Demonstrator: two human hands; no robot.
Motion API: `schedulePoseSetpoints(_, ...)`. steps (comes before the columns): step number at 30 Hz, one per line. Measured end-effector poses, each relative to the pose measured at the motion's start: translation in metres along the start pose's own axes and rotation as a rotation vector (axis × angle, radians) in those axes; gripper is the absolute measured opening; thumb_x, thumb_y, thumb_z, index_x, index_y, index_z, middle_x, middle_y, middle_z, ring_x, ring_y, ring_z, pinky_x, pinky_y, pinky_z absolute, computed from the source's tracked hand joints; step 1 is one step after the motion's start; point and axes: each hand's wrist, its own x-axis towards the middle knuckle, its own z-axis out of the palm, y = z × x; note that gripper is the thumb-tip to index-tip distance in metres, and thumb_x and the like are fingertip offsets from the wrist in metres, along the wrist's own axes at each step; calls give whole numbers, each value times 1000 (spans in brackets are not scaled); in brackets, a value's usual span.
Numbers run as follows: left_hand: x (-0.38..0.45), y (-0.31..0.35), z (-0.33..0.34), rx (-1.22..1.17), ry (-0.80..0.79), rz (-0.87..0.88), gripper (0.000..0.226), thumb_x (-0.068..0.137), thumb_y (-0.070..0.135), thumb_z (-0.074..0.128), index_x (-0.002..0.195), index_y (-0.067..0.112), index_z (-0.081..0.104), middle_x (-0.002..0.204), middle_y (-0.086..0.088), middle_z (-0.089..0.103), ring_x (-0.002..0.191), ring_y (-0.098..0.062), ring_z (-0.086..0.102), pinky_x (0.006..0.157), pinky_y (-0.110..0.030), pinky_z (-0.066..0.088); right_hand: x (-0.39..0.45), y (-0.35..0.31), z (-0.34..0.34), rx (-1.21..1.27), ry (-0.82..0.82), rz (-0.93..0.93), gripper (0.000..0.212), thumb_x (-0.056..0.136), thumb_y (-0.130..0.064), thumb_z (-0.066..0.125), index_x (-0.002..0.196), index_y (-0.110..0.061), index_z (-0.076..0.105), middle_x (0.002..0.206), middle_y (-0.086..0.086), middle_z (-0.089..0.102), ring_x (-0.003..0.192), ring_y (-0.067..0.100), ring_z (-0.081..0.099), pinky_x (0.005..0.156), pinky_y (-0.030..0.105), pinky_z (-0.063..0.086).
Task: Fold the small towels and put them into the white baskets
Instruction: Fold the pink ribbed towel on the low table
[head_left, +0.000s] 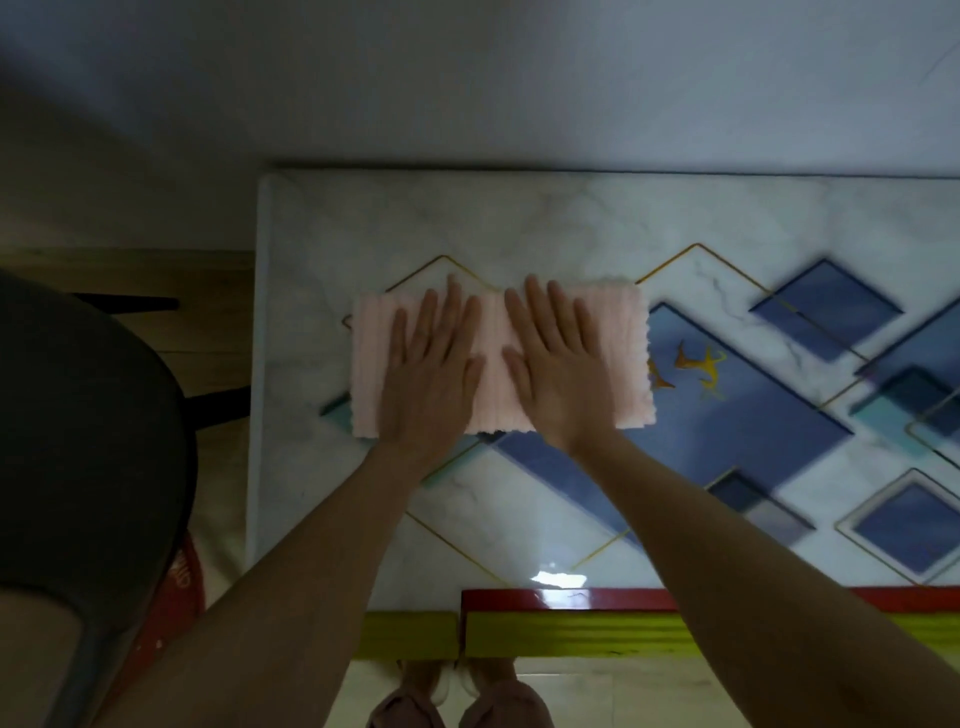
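- Now the person stands at a table (597, 218) with a marble-look top, decorated with blue diamond shapes and thin gold lines.
- One pink towel (496, 332) lies flat on the left part of this table, as a wide rectangle with ribbed texture and wavy edges.
- Both hands lie on the towel, palms down, side by side and close to each other but not touching.
- The left hand (434, 374) is fully open, fingers stretched and a little spread; it grasps nothing, it only presses on the left half of the towel.
- The right hand (558, 366) is open in the same way, flat on the right half, and its fingertips come near the far edge of the towel.
- A strip of pink cloth is visible between the two hands, and more on the outer sides.
- Small golden fish (698, 364) are painted on the table just beside the towel's right edge.
- At the near edge of the table I see a red band (519, 598) and under it a yellow-green one (545, 631).
- Below the table edge the person's feet in pink slippers (457, 701) are partly visible on the floor.
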Motion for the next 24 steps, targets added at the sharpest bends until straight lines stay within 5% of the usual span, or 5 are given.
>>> schedulePoseSetpoints(4, -9, -22, 10, 22, 22, 54, 63, 99, 48, 22, 153, 18, 12, 160, -8, 11, 147, -31, 11, 119, -50, 6, -8, 36, 1, -122, 28, -54, 56, 100, -44, 30, 151, -21, 28, 159, 7, 21, 147, 25, 16, 120, 42, 9)
schedulePoseSetpoints(8, -25, -42, 2, 10, -6, -227, 68, 99, 56, 15, 154, 18, 5, 161, -12, 4, 147, -34, 6, 117, -50, -1, -27, 62, -12, -172, 63, 191, 60, 101, -45, 29, 153, -16, 22, 160, 10, 17, 147, 29, 17, 119, 47, 13)
schedulePoseSetpoints(16, -16, -18, -34, -706, 273, -751, 46, 100, 34, 45, 135, 5, 45, 131, -15, 49, 119, -27, 47, 98, -35, 38, -11, -23, -7, 110, 139, 77, 51, 101, -21, 43, 149, -9, 30, 157, 14, 21, 147, 29, 16, 120, 39, 8)
schedulePoseSetpoints(20, -4, -25, -41, -721, 189, -982, 44, 97, 41, 49, 122, 5, 51, 122, -15, 58, 108, -29, 56, 80, -32, 41, -4, -37, 7, 177, 127, 122, 51, 101, -14, 41, 150, -9, 28, 158, 13, 19, 147, 29, 14, 121, 41, 9)
schedulePoseSetpoints(24, -3, -26, -42, -652, 28, -947, 55, 92, 53, 50, 123, 7, 49, 121, -14, 61, 107, -30, 59, 78, -35, 42, -7, -30, 11, 251, 150, 84, 50, 100, -8, 40, 149, -5, 29, 157, 14, 21, 147, 28, 16, 121, 37, 8)
